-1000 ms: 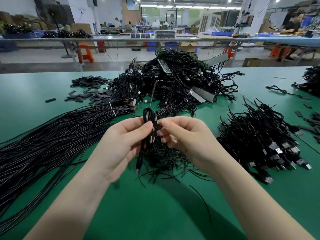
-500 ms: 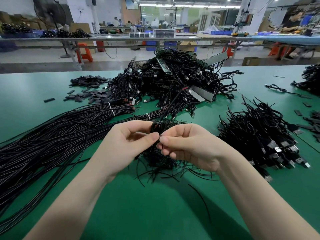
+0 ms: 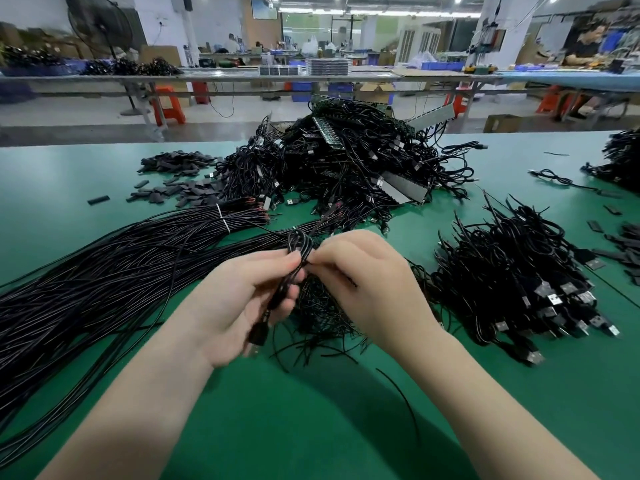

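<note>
While it is being held up between both hands, cable (image 3: 298, 249): a black lead folded into a short hank is standing nearly upright above the mat at the centre of the view, its looped top poking out over the fingertips.
Plug (image 3: 258, 332): is hanging from the hank's lower end, just in front of the left palm.
Left hand (image 3: 239, 299): is gripping the hank, with the thumb lying along the near side and the fingers curling round the far side.
Right hand (image 3: 363, 282): is pinching the hank just below the loop with curled fingertips, which are touching the left thumb tip; whether anything else is in the pinch I cannot tell.
Thin wires (image 3: 318, 320): a small tangle is lying on the mat directly beneath both hands.
Long cables (image 3: 86, 289): a thick sheaf is stretching from the left edge toward the centre.
White ties (image 3: 225, 218): are binding the sheaf near its far end.
Coiled pile (image 3: 519, 282): hanks with silver plugs are lying heaped to the right of the right hand.
Back heap (image 3: 346, 164): a big mound of tangled leads is sitting beyond the hands.
Black tabs (image 3: 173, 174): are lying scattered left of that mound.
Mat (image 3: 311, 427): a green surface is carrying everything.
</note>
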`<state>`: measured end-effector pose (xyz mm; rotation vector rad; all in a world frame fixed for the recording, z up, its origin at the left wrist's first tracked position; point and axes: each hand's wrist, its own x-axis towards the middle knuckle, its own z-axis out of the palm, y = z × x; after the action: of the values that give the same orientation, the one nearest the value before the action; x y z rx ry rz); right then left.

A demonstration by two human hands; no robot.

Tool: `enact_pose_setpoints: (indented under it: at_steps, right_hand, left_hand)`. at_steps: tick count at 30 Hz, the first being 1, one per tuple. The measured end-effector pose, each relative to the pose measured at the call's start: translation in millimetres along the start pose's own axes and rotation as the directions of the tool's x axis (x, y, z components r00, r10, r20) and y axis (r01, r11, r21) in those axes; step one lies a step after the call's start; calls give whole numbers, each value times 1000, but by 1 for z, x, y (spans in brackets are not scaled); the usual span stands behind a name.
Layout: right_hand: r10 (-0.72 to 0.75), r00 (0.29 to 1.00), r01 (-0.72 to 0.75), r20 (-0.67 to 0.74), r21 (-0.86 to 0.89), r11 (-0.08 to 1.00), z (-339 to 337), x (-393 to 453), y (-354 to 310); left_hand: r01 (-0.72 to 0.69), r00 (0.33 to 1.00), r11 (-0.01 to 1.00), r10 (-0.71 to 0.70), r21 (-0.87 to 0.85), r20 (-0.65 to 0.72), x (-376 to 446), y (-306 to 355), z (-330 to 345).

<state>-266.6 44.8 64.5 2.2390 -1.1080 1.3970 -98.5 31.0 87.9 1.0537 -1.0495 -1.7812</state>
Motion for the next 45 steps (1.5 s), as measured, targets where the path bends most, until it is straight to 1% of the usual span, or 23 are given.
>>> enact_pose_setpoints:
  at_steps: [2,4,5,8,13,15,21,23,24,25,26,27,29,31,33,35,36,37,38,39,40,43,45]
  right_hand:
    - [335,941,-339,56,192,921,-5,4,-4]
    - [578,782,-620,232,382,685,-10,8,-5]
    - [617,722,-687,312,426,588,-12,10,-6]
    - [652,639,-754,408,497,429,-13,12,-8]
    - [643,517,-830,565,515,215,-14,12,-9]
    - [642,509,-820,573,550,159,-12,11,-9]
    - [640,588,-741,495,646,181,-6,8,-8]
    - [618,685,-676,385,652,342,-4,7,-8]
    - [578,768,-604,276,613,510,-2,6,-8]
    - [473,871,-469,129,505,725,-1,5,-6]
    - [287,958,-270,-3,330,905,0,4,-4]
    - [62,995,-50,-74,151,987,0,2,-1]
    - [-260,960,252,-103,-82,964,-1,-2,5]
    - [-341,933,324,-115,-144,935,-2,-3,8]
    - [-254,960,243,-118,-100,965,-3,-2,8]
    - [59,995,-49,-79,130,990,-4,1,5]
    - [282,959,-269,3,305,914,-7,4,2]
    - [459,879,-464,131,457,759,-9,6,2]
    - [554,791,-595,258,536,600,-11,8,2]
    - [584,739,-658,336,547,518,-12,8,2]
    - [586,717,-685,378,535,493,-13,8,3]
    - [578,694,-713,431,526,464,-12,8,3]
    - [555,681,-730,478,507,458,-13,8,3]
  left_hand:
    - [-198,978,974,204,106,-48,1,-3,1]
    - [-315,940,929,333,197,-68,1,-6,1]
    - [-358,922,902,382,239,-61,2,-7,0]
    - [-431,890,843,456,321,-1,2,-9,-1]
    - [-462,879,811,472,358,68,1,-9,0]
    - [-449,887,818,456,361,70,1,-8,1]
    - [-351,934,889,356,296,40,0,-7,1]
    - [-305,950,913,311,269,20,-1,-6,3]
    - [-273,961,932,277,238,17,-2,-5,3]
    - [-238,971,952,237,194,25,-2,-4,3]
    - [-192,981,970,188,146,38,-1,-3,3]
    - [-128,991,987,124,99,47,-1,-2,3]
    - [52,997,998,-50,-30,64,1,-2,1]
    - [166,983,976,-152,-141,105,2,-3,-1]
    - [125,988,979,-108,-162,107,4,-4,-2]
    - [-51,997,995,56,-88,50,7,-6,-1]
    - [-144,989,989,144,-37,24,6,-6,0]
    - [-213,977,977,213,10,7,5,-6,0]
    - [-258,966,964,259,56,-4,5,-6,0]
    - [-289,957,952,291,101,-3,4,-6,0]
    - [-308,950,940,311,148,2,3,-7,0]
    - [-359,929,891,369,276,19,2,-10,2]
    - [-384,919,876,392,291,33,2,-10,3]
